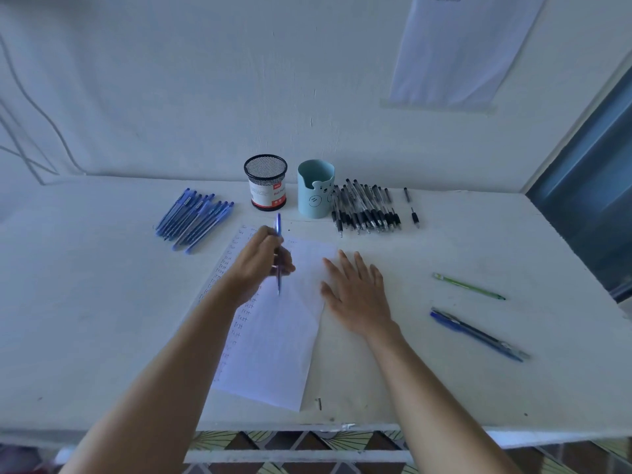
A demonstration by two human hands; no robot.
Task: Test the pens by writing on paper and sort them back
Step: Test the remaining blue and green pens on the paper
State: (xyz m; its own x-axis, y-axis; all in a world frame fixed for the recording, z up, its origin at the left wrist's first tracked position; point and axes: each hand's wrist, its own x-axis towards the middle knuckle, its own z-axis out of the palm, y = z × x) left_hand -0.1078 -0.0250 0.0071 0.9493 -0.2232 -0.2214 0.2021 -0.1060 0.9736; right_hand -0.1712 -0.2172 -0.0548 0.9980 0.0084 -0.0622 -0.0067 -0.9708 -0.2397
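Blue pen (278, 254) grasped in left grip (260, 265), tip down over the paper (273, 354). Right grip (355, 292) released, laid flat at the paper's right edge. Paper's left column is filled with "test" marks, so many pens are judged tested. Blue pile (193, 217) and black pile (366, 208) are left loose on the bench (102, 302) beyond the paper. No pens are seen in the mesh cup (266, 183) or teal cup (314, 189). Sorting back is judged outstanding.
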